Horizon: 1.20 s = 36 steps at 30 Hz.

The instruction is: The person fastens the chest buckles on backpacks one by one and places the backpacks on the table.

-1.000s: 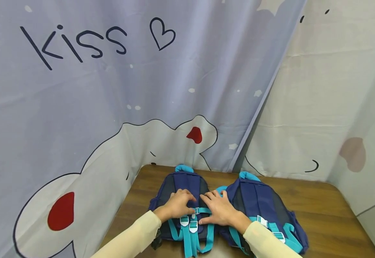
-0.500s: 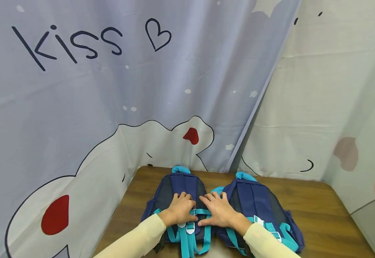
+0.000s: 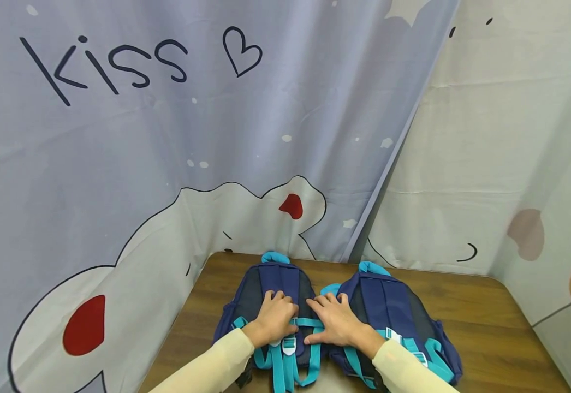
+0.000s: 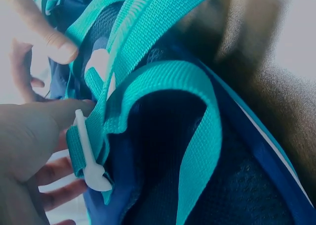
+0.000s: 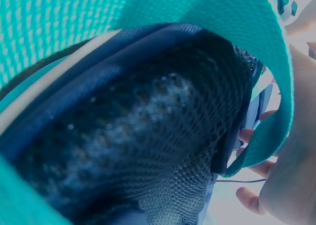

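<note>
A small navy backpack lies on the table with its padded back and turquoise straps facing up. My left hand rests on its middle, fingers spread toward the top and thumb beside a white strap buckle. My right hand lies with extended fingers at this pack's right edge, beside the short turquoise cross strap. In the left wrist view, a white buckle hangs near the left fingers. The right wrist view shows a looping strap in front of part of the right hand.
A second navy backpack lies close on the right, under the right forearm, its turquoise straps and buckles facing up. Wooden table extends to the right. Printed curtains hang behind the table's far edge and at its sides.
Over the past second the left hand has shifted slightly on the left pack, and the view has turned a little. Both hands stay on the pack, almost still since half a second ago.
</note>
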Each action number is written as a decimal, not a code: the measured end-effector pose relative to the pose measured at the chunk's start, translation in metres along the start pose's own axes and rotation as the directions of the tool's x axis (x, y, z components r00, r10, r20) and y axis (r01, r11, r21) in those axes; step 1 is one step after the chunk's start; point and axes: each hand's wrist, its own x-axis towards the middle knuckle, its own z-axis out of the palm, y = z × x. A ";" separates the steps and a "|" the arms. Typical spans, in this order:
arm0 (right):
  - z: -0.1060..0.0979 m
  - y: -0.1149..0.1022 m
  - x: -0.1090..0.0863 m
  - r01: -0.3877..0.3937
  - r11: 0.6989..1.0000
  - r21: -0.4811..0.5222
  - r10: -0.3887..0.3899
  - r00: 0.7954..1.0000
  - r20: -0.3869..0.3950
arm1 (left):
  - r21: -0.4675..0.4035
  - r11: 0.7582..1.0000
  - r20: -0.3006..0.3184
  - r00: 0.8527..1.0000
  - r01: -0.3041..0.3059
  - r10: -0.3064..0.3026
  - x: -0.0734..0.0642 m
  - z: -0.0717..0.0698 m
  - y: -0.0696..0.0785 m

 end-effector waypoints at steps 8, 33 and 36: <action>0.004 -0.001 0.002 -0.003 1.000 0.009 0.003 1.000 0.006 | -0.090 0.996 -0.126 0.992 -0.019 0.007 -0.005 -0.007 -0.016; 0.011 -0.036 0.030 0.076 0.996 0.040 -0.076 0.997 -0.025 | -0.170 0.983 -0.142 0.986 0.065 -0.090 -0.043 -0.019 -0.052; 0.013 -0.039 0.032 0.082 0.996 0.039 -0.081 0.996 -0.029 | -0.167 0.983 -0.144 0.985 0.069 -0.094 -0.044 -0.019 -0.053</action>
